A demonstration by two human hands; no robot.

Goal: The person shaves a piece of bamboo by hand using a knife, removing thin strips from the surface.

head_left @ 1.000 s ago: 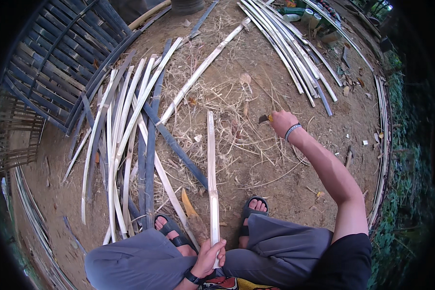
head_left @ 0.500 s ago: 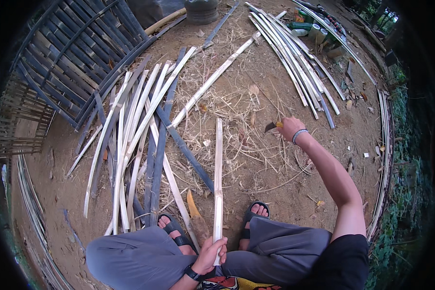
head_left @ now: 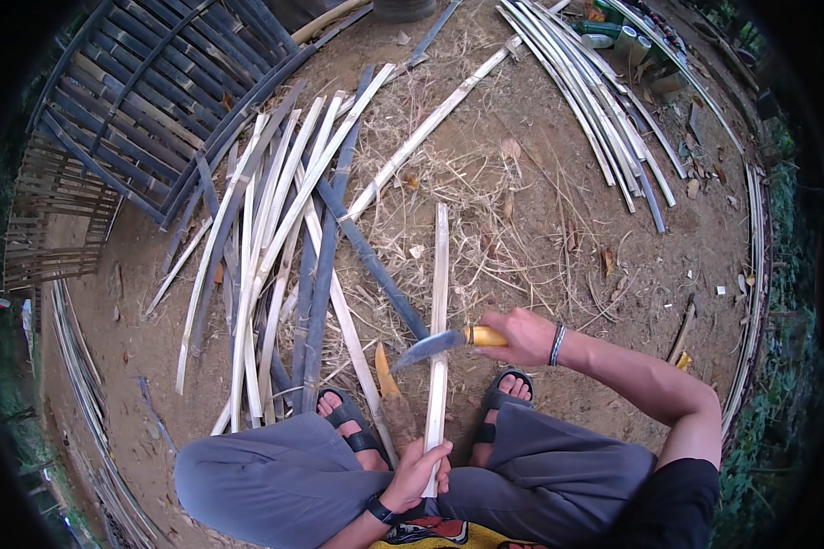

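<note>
Woven bamboo panel (head_left: 146,110) lies far left on the dirt ground (head_left: 540,238), split bamboo strips (head_left: 275,247) fanned beside it, a second bundle (head_left: 595,82) top right. Person squats. Bamboo slat (head_left: 439,302) runs lengthwise between the sandalled feet, left hand (head_left: 418,469) wrapped tight round its near end to steady it. Right hand (head_left: 522,336) fisted on the knife (head_left: 439,342) handle, blade crossing the slat, apparently for splitting.

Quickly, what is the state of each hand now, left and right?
Left hand: closed, holding the bamboo strip at its near end.
Right hand: closed, holding the knife by its yellow handle.
</note>
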